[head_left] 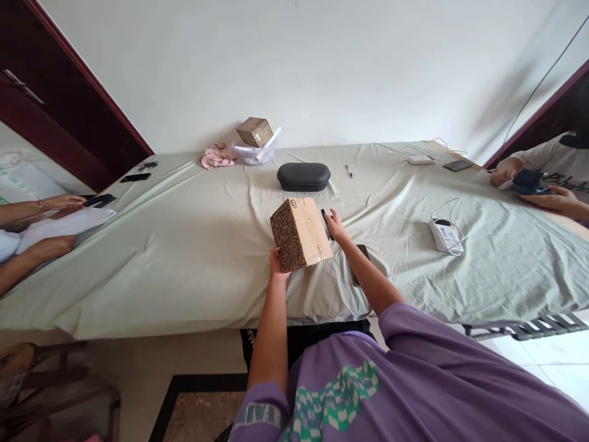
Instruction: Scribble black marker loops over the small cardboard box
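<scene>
A cardboard box (301, 236) with a dark patterned side and a plain tan, taped face is tilted above the cloth-covered table. My left hand (277, 265) is closed on its lower left corner, partly hidden by it. To the right of the box, my right hand (335, 226) has its fingers apart, at a slim black object (328, 227). Whether the fingertips touch that object I cannot tell. Under my right forearm lies a flat black phone-like item (360, 270), partly covered. A black hard case (304, 177) sits just beyond the box.
Behind are a pink cloth (218, 155), a plastic bowl (257, 155) with a smaller box (255, 131) on it, and a marker (349, 171). A white corded device (446, 236) lies right. Other people's hands work at the left (53, 245) and right (552, 199) ends.
</scene>
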Demonstrator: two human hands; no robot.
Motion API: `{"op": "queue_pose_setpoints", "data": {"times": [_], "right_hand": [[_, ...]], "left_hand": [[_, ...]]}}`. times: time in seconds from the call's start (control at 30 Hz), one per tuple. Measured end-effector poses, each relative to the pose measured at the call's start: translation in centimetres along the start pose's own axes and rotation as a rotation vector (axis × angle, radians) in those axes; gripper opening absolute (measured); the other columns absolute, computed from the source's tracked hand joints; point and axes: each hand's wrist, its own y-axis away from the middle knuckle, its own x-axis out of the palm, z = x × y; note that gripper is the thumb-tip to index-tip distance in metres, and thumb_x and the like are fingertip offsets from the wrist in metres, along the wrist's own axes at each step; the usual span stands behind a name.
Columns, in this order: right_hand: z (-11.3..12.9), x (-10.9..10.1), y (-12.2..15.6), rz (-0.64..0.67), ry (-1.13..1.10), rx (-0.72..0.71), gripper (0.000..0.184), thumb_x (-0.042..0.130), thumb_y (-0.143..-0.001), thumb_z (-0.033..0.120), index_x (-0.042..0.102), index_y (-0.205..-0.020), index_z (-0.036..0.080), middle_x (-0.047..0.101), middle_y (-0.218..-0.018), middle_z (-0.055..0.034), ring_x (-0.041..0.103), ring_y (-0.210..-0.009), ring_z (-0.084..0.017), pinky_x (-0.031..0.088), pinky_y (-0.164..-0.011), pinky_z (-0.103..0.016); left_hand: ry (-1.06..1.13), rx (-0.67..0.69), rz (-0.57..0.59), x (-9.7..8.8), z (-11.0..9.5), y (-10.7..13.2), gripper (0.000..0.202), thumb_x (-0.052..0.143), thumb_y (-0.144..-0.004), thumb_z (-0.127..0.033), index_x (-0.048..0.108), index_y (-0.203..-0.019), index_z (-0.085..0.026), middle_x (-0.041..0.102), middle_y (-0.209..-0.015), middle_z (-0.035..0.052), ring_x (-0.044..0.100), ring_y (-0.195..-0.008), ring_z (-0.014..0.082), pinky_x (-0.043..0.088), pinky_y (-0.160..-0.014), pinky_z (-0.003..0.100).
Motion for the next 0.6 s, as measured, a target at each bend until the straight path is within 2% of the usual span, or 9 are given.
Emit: {"op": "queue_pose_setpoints", "data": {"times": [0.07, 0.13, 0.17, 0.23, 0.27, 0.33, 0.4, 0.5, 0.6], "right_hand": [[-0.6, -1.6, 0.7, -0.016, 0.063, 0.066, 0.076, 0.053, -0.102, 0.048, 0.044, -0.164, 0.005, 0.060, -0.150, -0.0273, 0.059, -0.136, -0.033, 0.047, -0.115, -0.043], [-2.0, -3.4, 2.9, -0.037, 0.148, 0.124, 0.082, 0.062, -0.098, 0.045, 0.043, -0.166, 0.004, 0.052, -0.157, -0.0322, 0.049, -0.148, -0.043, 0.038, -0.123, -0.052], [-3.0, -4.2, 4.5, -0.051, 0.209, 0.154, 0.085, 0.066, -0.097, 0.047, 0.042, -0.168, 0.005, 0.050, -0.158, -0.0339, 0.044, -0.150, -0.048, 0.034, -0.123, -0.058], [-4.9, -5.0, 8.0, -0.071, 0.457, 0.267, 0.096, 0.068, -0.096, 0.059, 0.036, -0.172, 0.010, 0.049, -0.157, -0.0346, 0.044, -0.149, -0.053, 0.036, -0.118, -0.064], [-5.8, -4.9, 9.8, -0.047, 0.520, 0.298, 0.100, 0.067, -0.096, 0.066, 0.034, -0.173, 0.010, 0.050, -0.154, -0.0350, 0.046, -0.147, -0.053, 0.037, -0.115, -0.064], [-7.4, -4.0, 12.7, -0.043, 0.609, 0.299, 0.101, 0.065, -0.096, 0.069, 0.034, -0.172, 0.009, 0.051, -0.151, -0.0351, 0.048, -0.143, -0.053, 0.039, -0.112, -0.063], [-8.4, -2.5, 14.5, -0.151, 0.682, 0.237, 0.100, 0.065, -0.096, 0.065, 0.031, -0.174, 0.011, 0.049, -0.152, -0.0329, 0.047, -0.142, -0.052, 0.038, -0.111, -0.062], [-9.2, -0.6, 15.2, -0.284, 0.685, 0.223, 0.097, 0.067, -0.094, 0.058, 0.033, -0.173, 0.012, 0.044, -0.158, -0.0322, 0.047, -0.140, -0.052, 0.036, -0.111, -0.061], [-9.4, 0.0, 14.8, -0.330, 0.665, 0.289, 0.093, 0.065, -0.094, 0.056, 0.038, -0.169, 0.007, 0.047, -0.154, -0.0335, 0.049, -0.136, -0.051, 0.036, -0.110, -0.060]], "left_hand": [[0.002, -0.002, 0.014, -0.1, 0.0, 0.0, 0.038, 0.048, -0.098, -0.039, 0.079, -0.107, -0.019, 0.086, -0.094, 0.0117, 0.081, -0.089, 0.0293, 0.061, -0.089, 0.043], [0.004, -0.014, 0.032, -0.4, 0.1, 0.0, 0.041, 0.045, -0.100, -0.039, 0.079, -0.109, -0.017, 0.086, -0.096, 0.0113, 0.080, -0.090, 0.0302, 0.061, -0.091, 0.044], [0.006, -0.019, 0.040, -0.5, 0.1, -0.1, 0.043, 0.044, -0.101, -0.039, 0.079, -0.110, -0.016, 0.086, -0.097, 0.0115, 0.080, -0.091, 0.0306, 0.061, -0.091, 0.045], [0.014, -0.024, 0.056, -0.8, 0.1, -0.1, 0.043, 0.044, -0.101, -0.039, 0.079, -0.110, -0.015, 0.086, -0.097, 0.0118, 0.080, -0.091, 0.0304, 0.061, -0.092, 0.045], [0.020, -0.023, 0.062, -0.9, 0.2, -0.1, 0.042, 0.045, -0.100, -0.038, 0.079, -0.110, -0.015, 0.086, -0.098, 0.0119, 0.080, -0.091, 0.0299, 0.061, -0.092, 0.045], [0.028, -0.023, 0.073, -1.1, 0.2, -0.2, 0.040, 0.049, -0.099, -0.037, 0.079, -0.112, -0.014, 0.086, -0.102, 0.0127, 0.080, -0.094, 0.0295, 0.061, -0.093, 0.045], [0.027, -0.030, 0.094, -1.3, 0.2, -0.3, 0.041, 0.051, -0.098, -0.038, 0.079, -0.115, -0.013, 0.086, -0.108, 0.0140, 0.080, -0.099, 0.0302, 0.061, -0.097, 0.046], [0.010, -0.056, 0.150, -1.7, 0.3, -0.6, 0.043, 0.054, -0.097, -0.041, 0.079, -0.117, -0.012, 0.085, -0.114, 0.0151, 0.080, -0.105, 0.0321, 0.060, -0.101, 0.049], [0.011, -0.089, 0.150, -2.3, 0.5, -1.0, 0.043, 0.052, -0.097, -0.041, 0.078, -0.118, -0.014, 0.085, -0.113, 0.0135, 0.080, -0.104, 0.0314, 0.059, -0.102, 0.049]]}}
